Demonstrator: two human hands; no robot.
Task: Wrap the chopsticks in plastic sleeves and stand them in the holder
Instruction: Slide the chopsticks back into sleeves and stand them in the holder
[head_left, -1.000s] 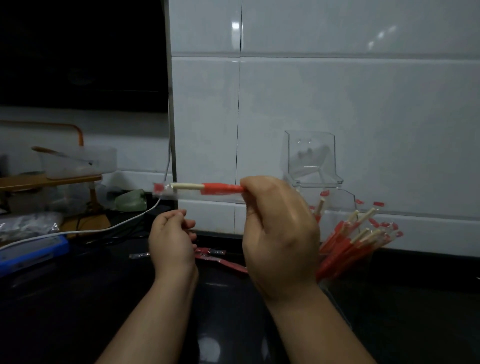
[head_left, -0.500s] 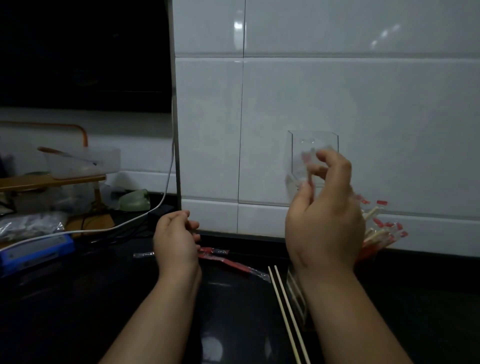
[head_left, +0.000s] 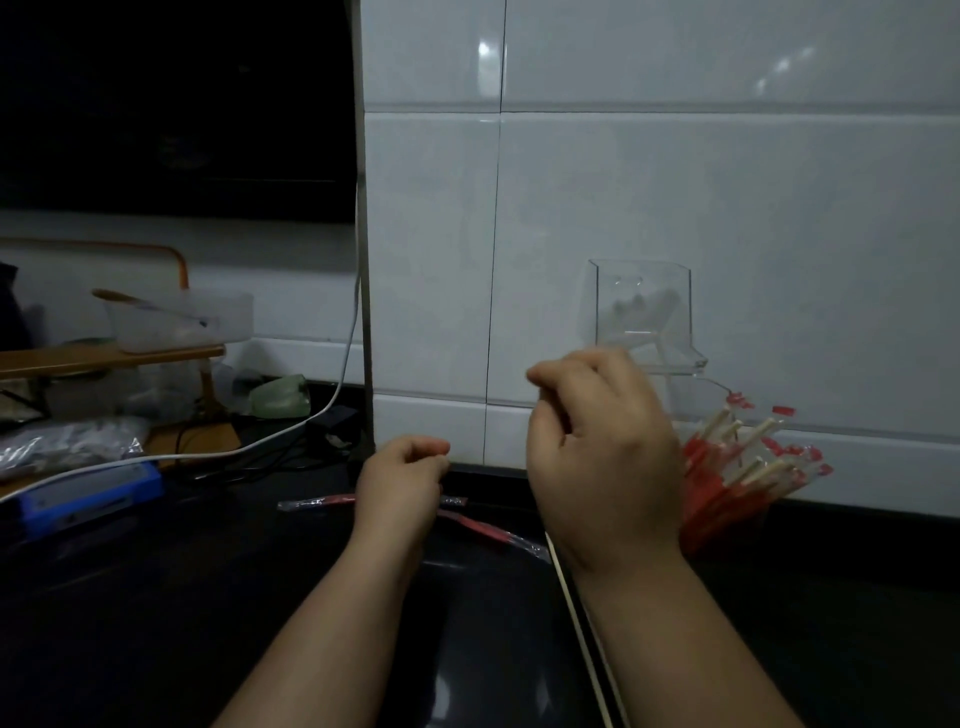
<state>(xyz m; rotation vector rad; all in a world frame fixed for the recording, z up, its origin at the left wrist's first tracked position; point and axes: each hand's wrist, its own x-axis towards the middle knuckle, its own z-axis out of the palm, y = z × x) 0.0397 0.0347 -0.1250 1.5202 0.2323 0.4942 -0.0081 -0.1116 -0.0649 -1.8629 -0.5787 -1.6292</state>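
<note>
Several wrapped chopsticks (head_left: 737, 467) in red and clear sleeves lean fanned out in a clear holder (head_left: 698, 397) against the tiled wall at the right. My right hand (head_left: 602, 457) hovers just left of them with fingers loosely curled and nothing in it. Lower and to the left, my left hand (head_left: 402, 480) hangs over the black counter, loosely curled, with nothing visible in it. Empty red sleeves (head_left: 488, 530) lie on the counter between and behind the hands. Two bare chopsticks (head_left: 582, 629) lie along my right forearm, partly hidden by it.
A clear plastic box (head_left: 644, 306) is fixed to the wall above the holder. A white cable (head_left: 332, 395) runs to the left. A blue box (head_left: 88, 493), a plastic bag (head_left: 67, 441) and a wooden rack with a tub (head_left: 182, 322) crowd the left.
My right hand carried a wrapped chopstick rightward up to the holder, let it go, and has dropped back left and down, empty. My left hand has barely moved.
</note>
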